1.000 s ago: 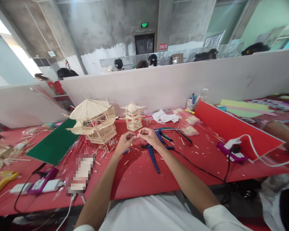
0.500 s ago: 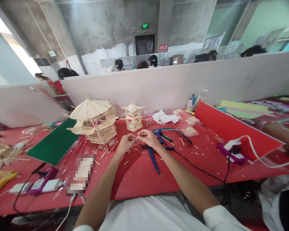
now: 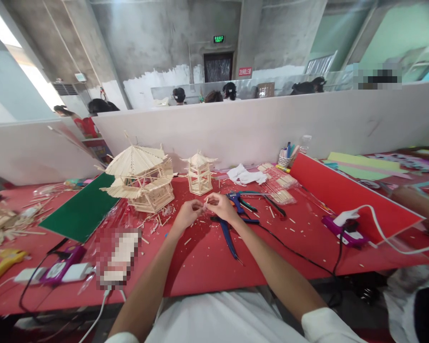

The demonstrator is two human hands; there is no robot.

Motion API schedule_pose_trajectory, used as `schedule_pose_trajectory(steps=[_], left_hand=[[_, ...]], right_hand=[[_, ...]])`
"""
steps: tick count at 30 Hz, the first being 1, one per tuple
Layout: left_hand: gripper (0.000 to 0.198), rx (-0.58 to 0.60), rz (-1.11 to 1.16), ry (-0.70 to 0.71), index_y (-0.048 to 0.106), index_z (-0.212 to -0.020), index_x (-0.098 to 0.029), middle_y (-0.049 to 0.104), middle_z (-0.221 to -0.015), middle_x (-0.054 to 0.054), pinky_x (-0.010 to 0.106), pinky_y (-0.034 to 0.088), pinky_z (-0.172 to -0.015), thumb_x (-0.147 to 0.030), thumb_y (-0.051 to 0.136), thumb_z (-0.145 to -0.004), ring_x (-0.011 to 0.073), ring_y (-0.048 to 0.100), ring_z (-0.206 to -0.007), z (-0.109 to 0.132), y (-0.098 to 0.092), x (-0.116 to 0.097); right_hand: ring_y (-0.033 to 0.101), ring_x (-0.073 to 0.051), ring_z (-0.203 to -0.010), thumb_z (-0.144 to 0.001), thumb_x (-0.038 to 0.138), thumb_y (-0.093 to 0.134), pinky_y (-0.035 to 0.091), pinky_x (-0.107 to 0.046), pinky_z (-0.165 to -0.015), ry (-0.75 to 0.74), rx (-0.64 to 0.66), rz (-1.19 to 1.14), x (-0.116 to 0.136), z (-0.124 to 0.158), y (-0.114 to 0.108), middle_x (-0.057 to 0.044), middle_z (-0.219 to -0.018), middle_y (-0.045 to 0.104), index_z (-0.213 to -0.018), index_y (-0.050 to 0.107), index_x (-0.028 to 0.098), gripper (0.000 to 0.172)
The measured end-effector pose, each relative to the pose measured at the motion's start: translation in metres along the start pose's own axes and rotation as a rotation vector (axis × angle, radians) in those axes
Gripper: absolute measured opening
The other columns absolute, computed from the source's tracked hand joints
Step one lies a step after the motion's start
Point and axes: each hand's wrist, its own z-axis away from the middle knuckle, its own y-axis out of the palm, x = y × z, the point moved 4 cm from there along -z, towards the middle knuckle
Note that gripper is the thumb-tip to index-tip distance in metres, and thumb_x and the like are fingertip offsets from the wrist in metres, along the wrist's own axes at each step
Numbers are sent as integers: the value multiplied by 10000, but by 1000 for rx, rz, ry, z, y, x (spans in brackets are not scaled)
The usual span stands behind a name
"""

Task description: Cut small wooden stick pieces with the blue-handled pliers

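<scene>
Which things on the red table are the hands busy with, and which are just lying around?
In use:
- left hand and right hand, pinching a small wooden stick between them

Just lying about:
- big stick pavilion
- small stick tower
- blue cutters
- green board
- white cloth
- purple glue gun
- pen cup

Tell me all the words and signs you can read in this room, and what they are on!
"EXIT": green lit sign above the dark doorway, just readable.
Red sign right of the doorway: white characters, too small to read.
Pens in the cup and the purple device: no readable text.
</scene>
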Motion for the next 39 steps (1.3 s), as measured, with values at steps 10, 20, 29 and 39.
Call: schedule_pose_trajectory(steps=[10, 20, 29, 39], left_hand=[[249, -28, -227, 42, 724, -804, -151, 730, -741, 43, 231, 461, -629, -393, 664, -795, 153, 627, -659, 2, -4, -5], [211, -11, -335, 75, 718, -790, -175, 702, -706, 23, 222, 435, -607, -374, 646, -794, 149, 597, -636, 5, -4, -5], [212, -37, -252, 52, 731, -786, -160, 699, -685, 23, 221, 451, -606, -365, 673, -781, 147, 597, -633, 2, -3, 1], [221, -81, -287, 38, 764, -826, -160, 719, -717, 33, 225, 458, -627, -362, 687, -777, 162, 619, -673, 1, -8, 4]], right_hand=[[681, -204, -784, -742, 294, 677, 531, -324, -760, -5, -2, -30, 4, 2, 1, -44, -820, 710, -837, 622, 199, 145], [680, -193, -750, -759, 273, 649, 534, -316, -716, -19, 9, 85, 6, 3, 2, -37, -813, 707, -898, 634, 199, 158], [679, -192, -721, -779, 262, 621, 528, -303, -685, -66, -3, 88, 7, 4, 3, -31, -787, 701, -891, 629, 200, 129], [693, -186, -762, -803, 244, 606, 521, -286, -722, -119, -33, 153, 13, 6, 5, -32, -809, 716, -887, 633, 197, 100]])
